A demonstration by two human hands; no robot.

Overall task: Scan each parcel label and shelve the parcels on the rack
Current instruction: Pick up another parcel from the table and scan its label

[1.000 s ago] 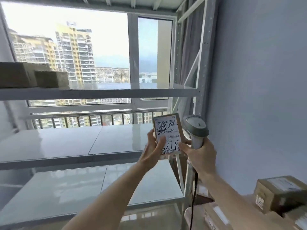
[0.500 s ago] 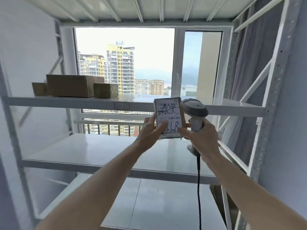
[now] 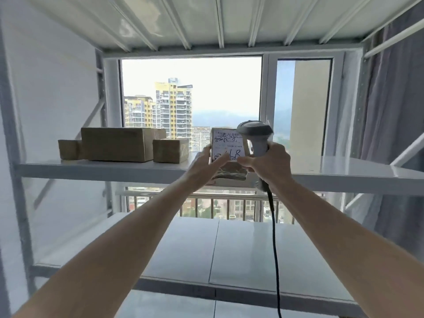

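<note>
On the left of the upper shelf (image 3: 96, 169) of the white metal rack (image 3: 17, 203) sit three brown cardboard boxes in a row: a small box (image 3: 68, 149) at the far left, a large box (image 3: 118, 144) touching it in the middle, and a second small box (image 3: 170, 150) just beside the large one on its right. Behind them a window (image 3: 191, 95) shows tall apartment blocks and a hazy sky.

Further right, both arms reach forward to the same shelf level. The left hand (image 3: 203, 165) holds a small parcel (image 3: 228, 154) from its left side, thumb laid across the lower part of the white label (image 3: 227, 146), which faces the camera and bears black scrawled marks. The parcel is tilted up, at the shelf's front edge; whether its base rests on the shelf I cannot tell. The left grip is clamped on it.

Right beside the parcel, the right hand (image 3: 267, 162) wraps its fingers round the handle of a grey barcode scanner (image 3: 257, 136), whose head rises above the fist at the parcel's upper right corner. That hand's thumb touches the parcel's right edge. A black cable (image 3: 275, 249) hangs from the handle down past the lower shelf (image 3: 229, 253).

At the far right hangs a grey curtain (image 3: 394, 134).
</note>
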